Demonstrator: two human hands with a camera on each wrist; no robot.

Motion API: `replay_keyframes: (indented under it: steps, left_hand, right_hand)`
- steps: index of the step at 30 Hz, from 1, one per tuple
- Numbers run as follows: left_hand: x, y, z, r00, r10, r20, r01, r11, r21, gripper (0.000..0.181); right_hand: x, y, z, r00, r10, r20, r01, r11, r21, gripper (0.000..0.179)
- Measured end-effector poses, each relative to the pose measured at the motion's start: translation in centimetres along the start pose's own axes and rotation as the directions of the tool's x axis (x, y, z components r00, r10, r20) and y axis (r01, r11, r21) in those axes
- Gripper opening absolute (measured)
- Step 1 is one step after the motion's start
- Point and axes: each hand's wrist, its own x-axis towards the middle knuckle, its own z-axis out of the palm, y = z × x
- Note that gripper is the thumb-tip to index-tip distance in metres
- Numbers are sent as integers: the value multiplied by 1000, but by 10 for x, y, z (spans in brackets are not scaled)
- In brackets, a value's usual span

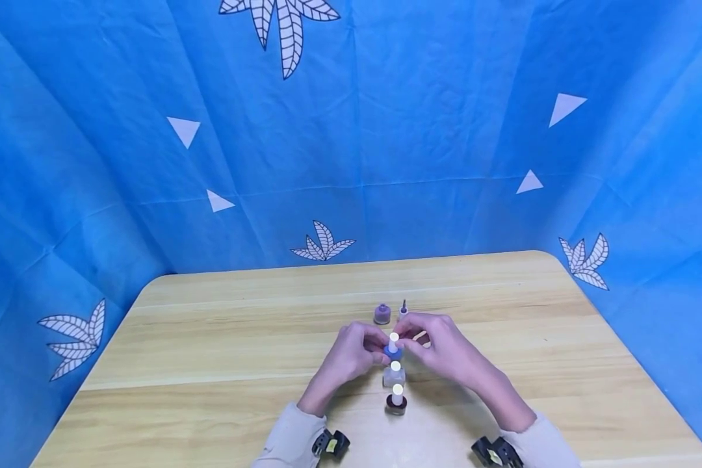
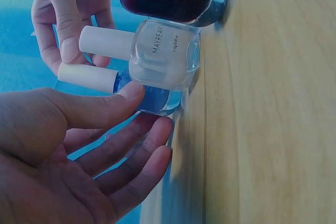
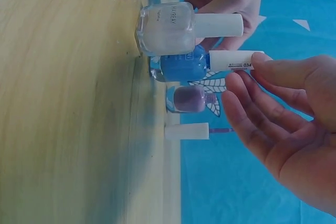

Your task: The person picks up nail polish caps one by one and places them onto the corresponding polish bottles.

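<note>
A blue nail polish bottle stands on the table with its white cap on. My left hand holds the bottle's body, the thumb on its near side and fingers behind, in the left wrist view. From the other side, my right hand pinches the top of that cap between thumb and fingertips. Right behind the blue bottle sits an uncapped purple nail polish bottle. Beside it, a white cap with its brush pointing up stands on the wood.
In front of the blue bottle, a clear nail polish bottle and a dark red one stand in line, both capped. The wooden table ends at a blue cloth hung behind and at both sides.
</note>
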Motion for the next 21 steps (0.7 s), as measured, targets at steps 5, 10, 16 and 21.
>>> replay_keyframes:
  steps: [5, 10, 16, 21]
  left_hand:
    - [1, -2, -1, 1000, -3, 6, 2, 1000, 9, 20]
    - [1, -4, -2, 1000, -6, 28, 6, 1000, -10, 23]
    - [1, -7, -10, 999, -49, -11, 50, 999, 23, 26]
    - [1, -9, -16, 998, -46, -51, 50, 997, 65, 23]
  right_hand:
    - [0, 0, -1, 1000, 0, 5, 0, 1000, 4, 12]
    - [-1, 0, -5, 1000, -8, -12, 8, 1000, 4, 13]
    - [-2, 3, -19, 990, -2, -139, 2, 1000, -1, 11]
    - [-1, 10, -27, 980, 15, -200, -17, 1000, -6, 10]
